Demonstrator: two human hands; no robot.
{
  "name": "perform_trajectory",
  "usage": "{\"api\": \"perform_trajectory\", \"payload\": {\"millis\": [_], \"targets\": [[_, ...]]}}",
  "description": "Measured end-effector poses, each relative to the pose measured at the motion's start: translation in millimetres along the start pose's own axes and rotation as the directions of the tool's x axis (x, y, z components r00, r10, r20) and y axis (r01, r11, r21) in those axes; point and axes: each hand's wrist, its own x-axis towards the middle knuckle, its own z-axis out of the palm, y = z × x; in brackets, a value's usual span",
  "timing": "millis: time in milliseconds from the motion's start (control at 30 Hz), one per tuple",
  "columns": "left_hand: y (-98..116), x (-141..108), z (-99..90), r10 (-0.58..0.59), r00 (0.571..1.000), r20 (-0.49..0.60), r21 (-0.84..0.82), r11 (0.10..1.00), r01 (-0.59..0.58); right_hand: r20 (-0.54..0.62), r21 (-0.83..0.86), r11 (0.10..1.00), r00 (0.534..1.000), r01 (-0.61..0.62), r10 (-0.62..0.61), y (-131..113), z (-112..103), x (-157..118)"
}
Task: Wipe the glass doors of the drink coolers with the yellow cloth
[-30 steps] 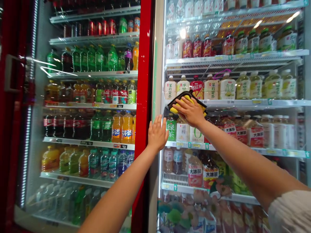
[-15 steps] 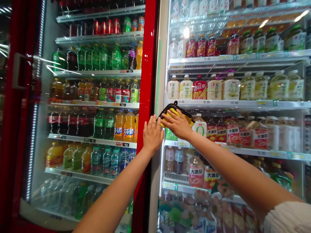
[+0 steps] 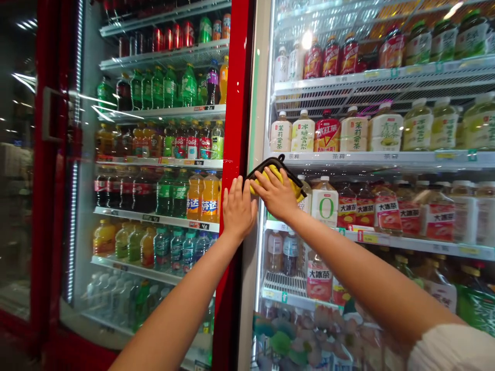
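My right hand (image 3: 277,195) lies over a yellow cleaning cloth (image 3: 297,186) with black edging and a small loop. It presses the cloth against the right-hand drinks fridge, at the left border of the glass door (image 3: 371,211) and its pale frame (image 3: 247,288). The fingers are stretched and a little spread across the cloth. Right beside it, my left hand (image 3: 237,208) rests flat with straight fingers at the red frame (image 3: 236,98) of the left-hand fridge, holding nothing. Part of the cloth is hidden beneath the right hand.
Through the right-hand glass, shelves hold tea bottles (image 3: 328,131) and other drinks. Soda bottles (image 3: 170,190) and cans (image 3: 188,34) fill the left-hand fridge. A white door handle (image 3: 47,113) is at the far left. Flower decals (image 3: 301,335) cover the lower right-hand glass.
The view has shifted, so the fridges appear a little further right. Against the glass, my right hand and the cloth have slid slightly left. My left hand stays beside them.
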Motion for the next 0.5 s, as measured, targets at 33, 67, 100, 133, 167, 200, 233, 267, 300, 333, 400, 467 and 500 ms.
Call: {"api": "perform_trajectory", "payload": {"millis": [33, 67, 100, 133, 167, 200, 233, 267, 300, 333, 400, 467, 500], "targets": [[1, 1, 1.8, -0.007, 1.0, 0.001, 0.001, 1.0, 0.007, 0.016, 0.002, 0.999, 0.999, 0.041, -0.041, 2, 0, 6], [3, 3, 3.6, -0.014, 1.0, -0.003, 0.003, 1.0, 0.014, 0.024, 0.005, 0.998, 0.998, 0.066, -0.066, 6, 0, 15], [5, 5, 5.6, -0.022, 1.0, -0.01, 0.006, 1.0, 0.022, 0.023, 0.011, 0.997, 0.997, 0.071, -0.072, 12, -1, 25], [8, 7, 7.6, -0.03, 0.999, -0.02, 0.013, 0.999, 0.03, 0.013, 0.02, 0.998, 0.998, 0.062, -0.063, 17, -1, 35], [11, 9, 9.5, -0.04, 0.999, -0.03, 0.024, 0.999, 0.04, -0.003, 0.03, 0.999, 0.999, 0.045, -0.045, 22, -1, 43], [14, 11, 11.3, -0.05, 0.998, -0.041, 0.038, 0.998, 0.052, -0.025, 0.043, 0.999, 0.999, 0.025, -0.024, 26, 0, 48], [16, 11, 13.0, -0.06, 0.997, -0.05, 0.053, 0.997, 0.063, -0.052, 0.058, 0.998, 0.999, 0.009, -0.007, 27, 1, 49], [19, 10, 14.3, -0.066, 0.996, -0.057, 0.067, 0.995, 0.07, -0.079, 0.074, 0.997, 0.997, -0.003, 0.009, 26, 4, 47], [21, 8, 15.3, -0.069, 0.996, -0.063, 0.08, 0.994, 0.074, -0.104, 0.09, 0.996, 0.994, -0.014, 0.024, 23, 7, 42], [23, 4, 16.0, -0.069, 0.995, -0.071, 0.09, 0.993, 0.075, -0.122, 0.105, 0.994, 0.992, -0.024, 0.037, 19, 10, 34], [26, -7, 16.3, -0.065, 0.994, -0.089, 0.105, 0.992, 0.074, -0.136, 0.129, 0.991, 0.989, -0.034, 0.051, 8, 17, 18], [29, -21, 15.8, -0.065, 0.992, -0.11, 0.118, 0.99, 0.078, -0.13, 0.148, 0.989, 0.991, -0.015, 0.035, 1, 23, 7], [30, -27, 15.6, -0.067, 0.991, -0.117, 0.124, 0.989, 0.081, -0.127, 0.16, 0.987, 0.992, 0.006, 0.015, 1, 25, 6]]}}
